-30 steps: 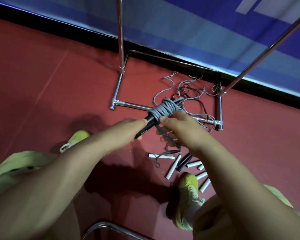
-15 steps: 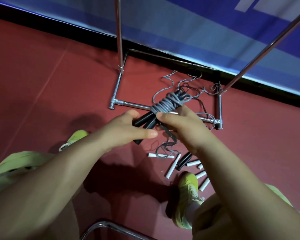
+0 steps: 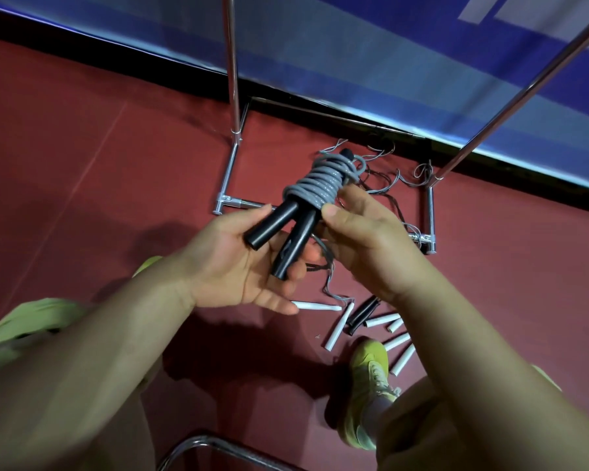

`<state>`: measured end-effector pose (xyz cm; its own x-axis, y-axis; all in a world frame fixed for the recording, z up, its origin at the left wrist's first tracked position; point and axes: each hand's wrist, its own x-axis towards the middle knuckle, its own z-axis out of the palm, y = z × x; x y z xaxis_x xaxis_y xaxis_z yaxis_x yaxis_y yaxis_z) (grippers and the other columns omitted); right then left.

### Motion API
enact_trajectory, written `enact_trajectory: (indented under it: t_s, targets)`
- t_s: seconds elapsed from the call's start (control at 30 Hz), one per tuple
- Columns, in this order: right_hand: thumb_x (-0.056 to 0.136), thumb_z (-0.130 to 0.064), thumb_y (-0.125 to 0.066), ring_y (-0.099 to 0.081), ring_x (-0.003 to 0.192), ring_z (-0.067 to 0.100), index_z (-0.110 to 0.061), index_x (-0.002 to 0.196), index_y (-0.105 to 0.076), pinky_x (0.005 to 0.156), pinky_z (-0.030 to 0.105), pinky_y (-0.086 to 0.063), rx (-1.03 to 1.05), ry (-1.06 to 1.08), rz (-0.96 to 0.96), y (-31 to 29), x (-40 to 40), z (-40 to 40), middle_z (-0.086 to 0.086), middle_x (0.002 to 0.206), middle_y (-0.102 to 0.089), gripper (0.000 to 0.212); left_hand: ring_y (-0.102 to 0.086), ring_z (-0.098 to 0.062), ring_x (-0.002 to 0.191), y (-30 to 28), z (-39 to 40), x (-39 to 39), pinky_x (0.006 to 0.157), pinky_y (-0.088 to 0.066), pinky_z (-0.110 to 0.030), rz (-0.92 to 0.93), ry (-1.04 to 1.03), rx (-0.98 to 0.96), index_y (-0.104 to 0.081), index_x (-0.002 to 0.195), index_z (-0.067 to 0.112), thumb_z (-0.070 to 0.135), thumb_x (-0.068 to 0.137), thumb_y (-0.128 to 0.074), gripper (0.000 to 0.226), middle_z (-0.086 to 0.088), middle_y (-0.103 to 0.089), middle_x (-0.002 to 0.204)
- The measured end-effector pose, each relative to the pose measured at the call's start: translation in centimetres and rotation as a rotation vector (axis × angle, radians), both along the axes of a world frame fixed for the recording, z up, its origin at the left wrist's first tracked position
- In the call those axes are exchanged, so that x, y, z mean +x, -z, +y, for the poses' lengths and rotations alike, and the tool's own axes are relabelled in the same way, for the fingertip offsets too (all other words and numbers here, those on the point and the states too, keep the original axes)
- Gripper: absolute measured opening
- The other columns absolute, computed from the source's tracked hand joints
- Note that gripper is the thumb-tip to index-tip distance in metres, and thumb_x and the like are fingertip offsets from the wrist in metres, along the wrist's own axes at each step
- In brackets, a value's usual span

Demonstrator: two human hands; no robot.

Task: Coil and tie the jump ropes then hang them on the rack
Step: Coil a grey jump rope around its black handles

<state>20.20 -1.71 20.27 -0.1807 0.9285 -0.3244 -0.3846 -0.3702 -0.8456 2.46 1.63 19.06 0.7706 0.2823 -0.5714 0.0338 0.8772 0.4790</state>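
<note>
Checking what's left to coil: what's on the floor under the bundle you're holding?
Under the coiled grey rope with black handles lie loose grey cords, white handles and black handles on the red floor. Both hands hide the middle of the pile, so no count.

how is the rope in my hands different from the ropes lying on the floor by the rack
The held rope has its grey cord wound tightly round its two black handles, which rest on the open left hand while the right hand pinches the coil. The floor ropes lie loose and tangled between the rack's base bars. Most handles on the floor are white and scattered; the held pair sits side by side. Both kinds have thin grey cord.
</note>
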Motion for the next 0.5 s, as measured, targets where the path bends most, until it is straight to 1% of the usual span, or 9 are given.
enact_trajectory:
  t_s: [0.07,0.13,0.17,0.2,0.27,0.33,0.43,0.5]
  targets:
    - [0.080,-0.012,-0.055,-0.063,0.069,0.018,0.001,0.122,-0.046,0.067,0.028,-0.053,-0.079,-0.007,-0.028,0.2,0.1,0.0,0.008,0.086,-0.065,0.045,-0.053,-0.019,0.050,-0.1,0.0,0.2,0.071,-0.053,-0.042,0.070,-0.017,0.038,-0.073,0.073,0.007,0.056,0.077,-0.034,0.062,-0.006,-0.056,0.060]
    - [0.084,-0.011,-0.057,-0.063,0.071,0.020,-0.001,0.115,-0.052,0.070,0.029,-0.051,-0.126,-0.050,-0.072,0.4,0.4,0.0,0.010,0.087,-0.065,0.032,-0.050,-0.019,0.047,0.0,0.0,0.3,0.076,-0.049,-0.044,0.134,-0.019,0.069,-0.070,0.070,0.006,0.055,0.077,-0.035,0.060,-0.007,-0.054,0.056]
    - [0.088,-0.011,-0.057,-0.062,0.071,0.020,-0.003,0.112,-0.053,0.070,0.029,-0.051,-0.147,-0.069,-0.099,0.4,0.5,-0.1,0.010,0.088,-0.064,0.026,-0.050,-0.019,0.045,0.0,-0.1,0.4,0.078,-0.048,-0.044,0.159,-0.021,0.081,-0.070,0.068,0.006,0.054,0.077,-0.035,0.060,-0.007,-0.053,0.055]
    - [0.092,-0.012,-0.057,-0.062,0.071,0.021,-0.004,0.114,-0.053,0.070,0.029,-0.051,-0.172,-0.079,-0.141,0.4,0.5,-0.1,0.010,0.090,-0.064,0.024,-0.050,-0.019,0.044,0.1,-0.1,0.4,0.078,-0.048,-0.044,0.181,-0.025,0.092,-0.070,0.067,0.007,0.054,0.080,-0.033,0.061,-0.007,-0.054,0.055]
    - [0.095,-0.017,-0.055,-0.062,0.070,0.022,-0.005,0.121,-0.051,0.071,0.031,-0.051,-0.210,-0.092,-0.260,0.4,0.7,-0.1,0.009,0.090,-0.065,0.029,-0.050,-0.020,0.043,0.3,0.0,0.4,0.076,-0.048,-0.042,0.227,-0.029,0.117,-0.070,0.064,0.007,0.052,0.088,-0.028,0.067,-0.008,-0.055,0.053]
    - [0.096,-0.021,-0.053,-0.063,0.067,0.020,-0.006,0.124,-0.050,0.069,0.031,-0.051,-0.221,-0.119,-0.368,0.5,0.7,-0.2,0.007,0.086,-0.066,0.032,-0.051,-0.020,0.044,0.7,0.0,0.5,0.074,-0.048,-0.041,0.267,-0.034,0.146,-0.068,0.069,0.005,0.051,0.093,-0.022,0.069,-0.009,-0.056,0.055]
    - [0.096,-0.026,-0.053,-0.062,0.061,0.018,-0.009,0.131,-0.046,0.069,0.035,-0.050,-0.240,-0.138,-0.530,0.7,0.6,-0.4,0.008,0.079,-0.067,0.039,-0.052,-0.023,0.055,1.4,-0.1,0.8,0.069,-0.046,-0.039,0.331,-0.050,0.206,-0.065,0.078,0.005,0.050,0.096,-0.020,0.066,-0.013,-0.058,0.070]
    - [0.096,-0.028,-0.054,-0.059,0.052,0.012,-0.009,0.132,-0.044,0.062,0.031,-0.049,-0.248,-0.123,-0.599,0.9,0.5,-0.4,0.007,0.072,-0.066,0.042,-0.052,-0.023,0.061,1.7,-0.1,1.1,0.065,-0.045,-0.036,0.370,-0.055,0.245,-0.063,0.082,0.004,0.049,0.097,-0.019,0.065,-0.014,-0.058,0.075]
